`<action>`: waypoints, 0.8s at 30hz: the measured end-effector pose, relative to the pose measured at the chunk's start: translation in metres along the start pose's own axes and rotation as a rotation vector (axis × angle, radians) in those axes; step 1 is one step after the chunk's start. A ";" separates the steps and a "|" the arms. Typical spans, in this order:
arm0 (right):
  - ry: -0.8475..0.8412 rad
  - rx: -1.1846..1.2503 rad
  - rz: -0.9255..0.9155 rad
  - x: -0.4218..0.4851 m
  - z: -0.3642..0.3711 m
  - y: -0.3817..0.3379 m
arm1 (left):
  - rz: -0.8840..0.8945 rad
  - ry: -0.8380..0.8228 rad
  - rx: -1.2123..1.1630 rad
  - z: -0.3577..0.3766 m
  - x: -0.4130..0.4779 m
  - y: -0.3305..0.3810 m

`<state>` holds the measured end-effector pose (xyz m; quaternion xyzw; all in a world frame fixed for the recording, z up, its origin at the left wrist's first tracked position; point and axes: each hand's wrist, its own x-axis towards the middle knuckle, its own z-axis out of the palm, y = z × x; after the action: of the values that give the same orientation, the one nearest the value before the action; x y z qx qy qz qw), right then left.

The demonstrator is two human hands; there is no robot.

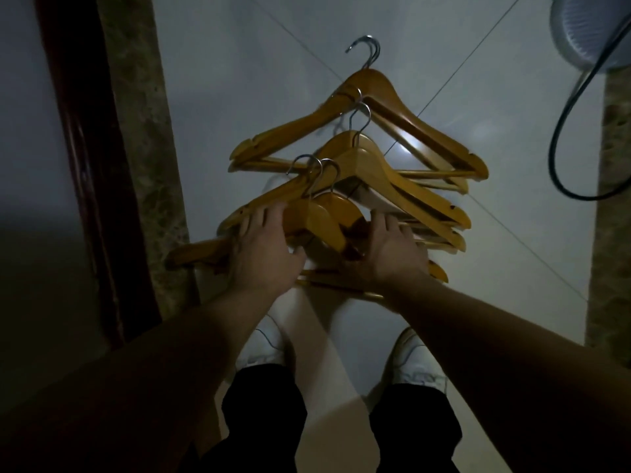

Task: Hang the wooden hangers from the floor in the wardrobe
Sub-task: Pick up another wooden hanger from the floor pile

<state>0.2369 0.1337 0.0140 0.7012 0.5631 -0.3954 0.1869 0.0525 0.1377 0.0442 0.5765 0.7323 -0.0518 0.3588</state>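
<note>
Several wooden hangers with metal hooks lie in an overlapping pile on the pale tiled floor. The farthest hanger (372, 107) points its hook away from me. A middle group (386, 175) lies below it. The nearest hangers (324, 216) sit between my hands. My left hand (263, 247) rests with spread fingers on the left arm of a near hanger. My right hand (392, 250) lies over the right arms of the near hangers, fingers apart. Whether either hand grips is unclear; both touch the wood. No wardrobe interior shows.
A dark wooden frame (85, 165) and a speckled stone strip (143, 148) run along the left. A fan base (587, 32) with a black cable (566, 131) stands at the top right. My white shoes (263, 343) are just below the pile.
</note>
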 end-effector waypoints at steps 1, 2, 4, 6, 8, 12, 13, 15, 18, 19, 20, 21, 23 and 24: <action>-0.003 -0.011 -0.018 0.005 0.003 0.000 | -0.016 -0.007 0.015 0.006 0.006 -0.001; -0.008 -0.024 -0.035 0.010 0.006 0.001 | -0.038 -0.024 0.017 0.012 0.013 -0.001; -0.024 -0.044 -0.061 0.018 0.011 0.001 | -0.078 -0.050 0.012 0.022 0.024 -0.002; -0.036 -0.054 -0.080 0.023 0.014 0.002 | -0.084 -0.042 0.037 0.030 0.031 -0.004; -0.028 -0.044 -0.110 0.026 0.018 0.003 | -0.081 -0.022 0.029 0.037 0.036 -0.008; 0.026 -0.049 -0.171 0.029 0.026 0.008 | -0.097 -0.023 -0.012 0.046 0.040 -0.016; 0.049 -0.041 -0.168 0.031 0.026 0.010 | -0.083 -0.033 0.029 0.047 0.040 -0.018; 0.082 -0.023 -0.135 0.035 0.023 0.013 | -0.071 -0.058 0.096 0.050 0.042 -0.021; 0.059 -0.069 -0.127 0.042 0.021 0.016 | -0.084 -0.070 0.090 0.051 0.045 -0.022; 0.044 -0.083 -0.134 0.044 0.020 0.017 | -0.076 -0.070 0.086 0.051 0.044 -0.021; 0.030 -0.082 -0.138 0.045 0.020 0.017 | -0.063 -0.064 0.077 0.051 0.043 -0.021; 0.015 -0.069 -0.134 0.045 0.020 0.017 | -0.050 -0.054 0.068 0.050 0.041 -0.020; -0.017 -0.027 -0.111 0.042 0.019 0.017 | -0.027 -0.043 0.086 0.048 0.034 -0.020; -0.029 -0.010 -0.101 0.039 0.018 0.017 | -0.021 -0.057 0.111 0.047 0.031 -0.020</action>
<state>0.2484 0.1407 -0.0300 0.6650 0.5968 -0.4119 0.1784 0.0542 0.1331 -0.0150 0.5863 0.7237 -0.1126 0.3463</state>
